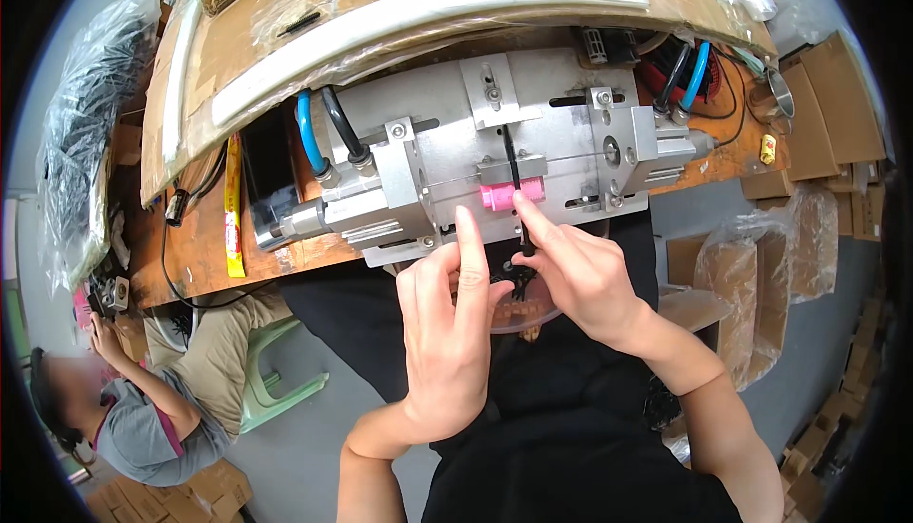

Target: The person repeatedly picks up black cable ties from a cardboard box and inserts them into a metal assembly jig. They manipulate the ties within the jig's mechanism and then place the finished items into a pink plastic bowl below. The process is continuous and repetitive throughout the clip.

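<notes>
We saw a black cable tie (514, 190) standing upright against the pink block (511, 194) on the metal fixture (495, 152). Our right hand (580, 276) pinched its lower end; our left hand (447, 333), index finger extended, gripped nothing. The wooden bench (190, 257) carried the fixture.

hands: you have two up, left hand (447, 333) and right hand (580, 276)
black strip: one, the black cable tie (514, 181) you pinch at the jig
pink block: one (509, 194) on the metal jig (495, 152)
metal jig: one in front of you
blue hoses: two you can see, blue hose (306, 133) on your left, second blue hose (696, 74) on your right
black hoses: at least one (340, 124) beside the left blue one
workbench: one (219, 257)
green plastic stool: one (285, 385)
other person: one, seated person (143, 418) on your lower left
cardboard boxes: several stacked at your right, count unclear
</notes>
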Demonstrator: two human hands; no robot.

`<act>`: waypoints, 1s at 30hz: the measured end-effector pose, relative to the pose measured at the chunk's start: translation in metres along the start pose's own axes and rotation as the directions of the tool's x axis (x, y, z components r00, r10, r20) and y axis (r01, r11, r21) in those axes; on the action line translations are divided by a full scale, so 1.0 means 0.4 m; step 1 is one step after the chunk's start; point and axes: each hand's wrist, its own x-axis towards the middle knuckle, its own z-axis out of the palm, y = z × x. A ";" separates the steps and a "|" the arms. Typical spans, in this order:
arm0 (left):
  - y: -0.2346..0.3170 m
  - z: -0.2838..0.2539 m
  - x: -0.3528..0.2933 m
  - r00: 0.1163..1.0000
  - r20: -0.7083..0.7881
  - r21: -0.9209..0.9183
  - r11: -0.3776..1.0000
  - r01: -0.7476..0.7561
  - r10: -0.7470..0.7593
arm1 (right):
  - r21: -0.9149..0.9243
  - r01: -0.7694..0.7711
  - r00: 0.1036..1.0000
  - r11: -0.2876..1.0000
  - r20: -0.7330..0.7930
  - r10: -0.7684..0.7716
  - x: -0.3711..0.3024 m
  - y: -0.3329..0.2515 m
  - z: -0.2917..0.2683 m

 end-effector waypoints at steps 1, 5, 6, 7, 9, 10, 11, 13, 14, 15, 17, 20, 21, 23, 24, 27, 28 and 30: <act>-0.001 -0.001 0.000 1.000 0.001 0.005 1.000 0.005 -0.005 | 0.016 -0.024 1.000 1.000 0.014 0.024 -0.002 0.000 0.000; -0.006 -0.014 0.040 0.998 -0.005 -0.031 0.997 -0.065 0.065 | 0.001 -0.095 0.990 0.995 0.101 0.094 0.013 -0.018 -0.039; -0.009 -0.027 0.064 0.999 0.016 -0.022 0.998 -0.052 0.052 | -0.020 -0.038 0.997 0.999 0.066 0.040 0.031 -0.020 -0.067; -0.011 -0.048 0.104 0.996 -0.013 0.007 0.996 -0.092 0.092 | -0.043 0.017 0.999 0.999 0.033 -0.015 0.056 -0.018 -0.101; -0.026 -0.077 0.218 0.968 -0.115 0.053 0.974 -0.220 0.225 | -0.171 0.135 0.982 0.976 -0.111 -0.155 0.124 -0.012 -0.167; -0.045 -0.078 0.290 0.933 -0.183 0.080 0.951 -0.300 0.310 | -0.273 0.186 0.946 0.944 -0.210 -0.247 0.175 0.004 -0.191; -0.066 -0.086 0.369 0.897 -0.240 0.121 0.928 -0.351 0.371 | -0.308 0.215 0.937 0.927 -0.204 -0.285 0.238 0.004 -0.217; -0.064 -0.110 0.502 0.838 -0.320 0.133 0.897 -0.422 0.442 | -0.445 0.300 0.897 0.843 -0.169 -0.408 0.384 0.031 -0.232; -0.045 -0.128 0.541 0.826 -0.341 0.105 0.891 -0.441 0.449 | -0.534 0.350 0.864 0.769 -0.134 -0.486 0.461 0.054 -0.225; 0.010 -0.153 0.546 0.849 -0.376 0.102 0.928 -0.359 0.370 | -0.573 0.365 0.840 0.734 -0.138 -0.525 0.518 0.071 -0.211; 0.070 -0.163 0.563 0.870 -0.378 0.139 0.948 -0.285 0.317 | -0.602 0.271 0.928 0.751 -0.045 -0.371 0.602 0.105 -0.177; 0.092 -0.185 0.576 0.893 -0.363 0.181 0.960 -0.213 0.267 | -0.599 0.156 0.987 0.785 0.056 -0.153 0.651 0.096 -0.133; 0.075 -0.192 0.588 0.899 -0.355 0.174 0.962 -0.208 0.259 | -0.605 0.145 0.989 0.783 0.058 -0.138 0.653 0.096 -0.124; 0.069 -0.204 0.595 0.893 -0.368 0.183 0.962 -0.202 0.257 | -0.551 0.108 0.992 0.828 0.004 -0.127 0.665 0.111 -0.119; 0.079 -0.203 0.592 0.877 -0.395 0.201 0.957 -0.209 0.274 | -0.523 0.089 0.992 0.847 -0.026 -0.120 0.674 0.122 -0.118; 0.089 -0.172 0.595 0.782 -0.496 0.266 0.923 -0.277 0.377 | -0.073 0.067 0.998 0.995 -0.016 -0.068 0.701 0.179 -0.147; 0.095 -0.163 0.602 0.755 -0.524 0.261 0.918 -0.297 0.394 | 0.152 0.045 0.998 0.987 0.039 -0.052 0.701 0.197 -0.161; 0.124 -0.152 0.611 0.767 -0.538 0.200 0.937 -0.288 0.350 | 0.753 -0.143 0.981 0.642 0.024 0.191 0.691 0.213 -0.177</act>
